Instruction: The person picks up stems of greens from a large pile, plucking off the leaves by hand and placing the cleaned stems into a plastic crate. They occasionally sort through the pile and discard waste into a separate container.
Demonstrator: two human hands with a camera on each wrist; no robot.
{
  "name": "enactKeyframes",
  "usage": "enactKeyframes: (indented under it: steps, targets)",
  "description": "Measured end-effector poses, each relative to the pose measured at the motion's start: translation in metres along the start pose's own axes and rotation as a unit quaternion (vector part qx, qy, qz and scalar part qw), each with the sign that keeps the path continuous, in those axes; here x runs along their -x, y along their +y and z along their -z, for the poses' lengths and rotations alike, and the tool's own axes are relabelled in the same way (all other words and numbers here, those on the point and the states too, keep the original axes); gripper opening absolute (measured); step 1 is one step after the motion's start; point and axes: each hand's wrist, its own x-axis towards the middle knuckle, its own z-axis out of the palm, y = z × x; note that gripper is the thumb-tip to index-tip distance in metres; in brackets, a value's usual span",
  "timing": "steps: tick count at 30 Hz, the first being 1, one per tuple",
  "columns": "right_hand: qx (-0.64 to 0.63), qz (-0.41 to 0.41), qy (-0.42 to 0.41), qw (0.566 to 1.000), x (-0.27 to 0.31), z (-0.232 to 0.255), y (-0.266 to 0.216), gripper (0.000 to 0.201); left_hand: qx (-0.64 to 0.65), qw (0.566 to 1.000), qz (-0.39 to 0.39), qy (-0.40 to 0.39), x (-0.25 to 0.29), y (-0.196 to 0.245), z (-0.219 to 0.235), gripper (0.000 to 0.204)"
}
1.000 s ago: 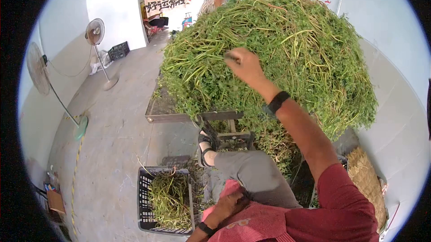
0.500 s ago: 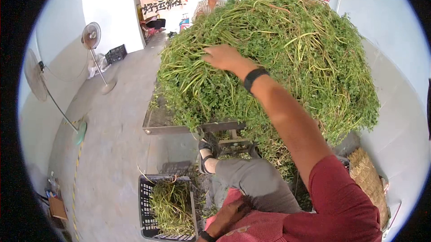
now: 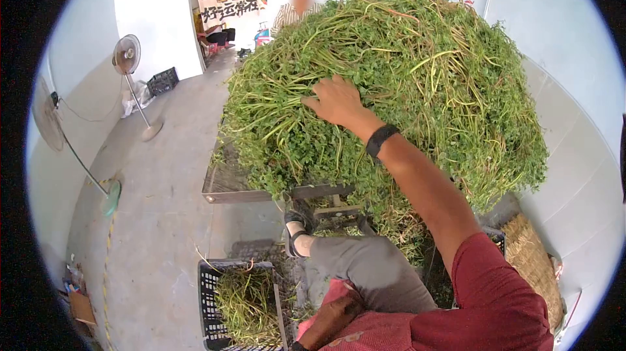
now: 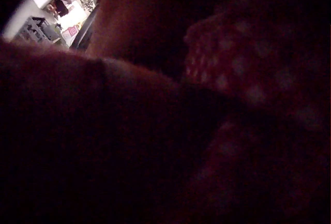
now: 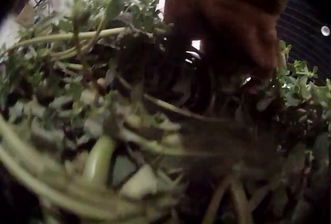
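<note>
A tall heap of leafy green plants (image 3: 417,84) with long pale stems covers the wooden table (image 3: 238,185). My right hand (image 3: 337,101) lies against the heap's near left side, fingers extended over the stems and thumb out to the left. In the right wrist view the same hand (image 5: 222,22) is dark above thick stems and small oval leaves; its fingertips are partly hidden there. My left hand (image 3: 339,312) rests in the lap on the red apron (image 3: 385,331). The left wrist view is mostly dark, with dotted red cloth (image 4: 248,74) beside that hand.
On the floor a black plastic crate (image 3: 207,299) contains cut stems. A striped-shirted person (image 3: 287,17) is behind the heap. Two standing fans (image 3: 126,56) are at left, near another crate (image 3: 163,81). A straw-coloured bundle (image 3: 531,260) leans at right.
My right hand first swung left, unfolding from a curled shape, then came slightly right and down onto the stems. The left hand stayed in the lap. The head view shifted slightly.
</note>
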Motion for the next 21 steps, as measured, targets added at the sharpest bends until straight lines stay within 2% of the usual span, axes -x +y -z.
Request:
enactKeyframes:
  steps: [1,3,5,7,9,11,12,14,15,17,19,20,21]
  targets:
    - [0.009,0.008,-0.033,0.999,-0.005,0.0,0.002,0.045,0.001,1.0,0.0,0.0,-0.001,0.001,0.002,0.015]
    - [0.01,0.03,-0.03,0.999,-0.009,0.002,0.008,0.046,-0.002,0.999,0.034,-0.017,-0.001,0.003,0.002,0.015]
    - [0.002,0.012,-0.074,0.997,-0.006,0.016,0.004,0.046,0.013,0.999,0.035,-0.002,-0.002,0.009,0.007,0.015]
    - [0.002,0.014,-0.072,0.997,-0.001,0.024,0.001,0.043,0.026,0.999,0.034,0.009,0.001,0.006,0.005,0.015]
    - [0.032,0.058,-0.025,0.997,0.008,0.035,0.008,0.04,0.012,1.0,0.016,0.02,0.004,-0.007,-0.003,0.016]
    - [0.057,0.04,-0.035,0.997,0.014,0.048,0.028,0.037,0.022,0.999,0.024,0.015,0.004,0.004,0.003,0.016]
    - [0.032,0.005,-0.043,0.999,0.02,0.059,0.042,0.036,0.032,0.999,0.034,0.01,0.005,0.008,0.005,0.016]
    - [0.01,-0.035,-0.053,0.998,0.031,0.076,0.077,0.035,0.022,1.0,0.021,0.006,0.008,-0.022,-0.009,0.023]
    - [-0.029,-0.067,-0.024,0.997,0.036,0.082,0.097,0.04,0.013,1.0,0.01,0.004,0.012,-0.031,-0.014,0.032]
    - [-0.065,-0.104,0.009,0.992,0.05,0.096,0.129,0.047,0.004,1.0,0.022,-0.012,0.01,-0.026,-0.014,0.033]
    - [-0.106,-0.259,-0.022,0.96,0.069,0.107,0.154,0.053,-0.007,0.999,0.033,-0.031,0.006,-0.018,-0.011,0.034]
    - [-0.18,-0.304,0.037,0.935,0.08,0.093,0.17,0.054,-0.019,0.998,0.048,-0.03,0.006,-0.013,-0.01,0.035]
    - [-0.18,-0.311,0.039,0.932,0.09,0.076,0.183,0.054,-0.032,0.997,0.063,-0.03,0.005,-0.009,-0.01,0.036]
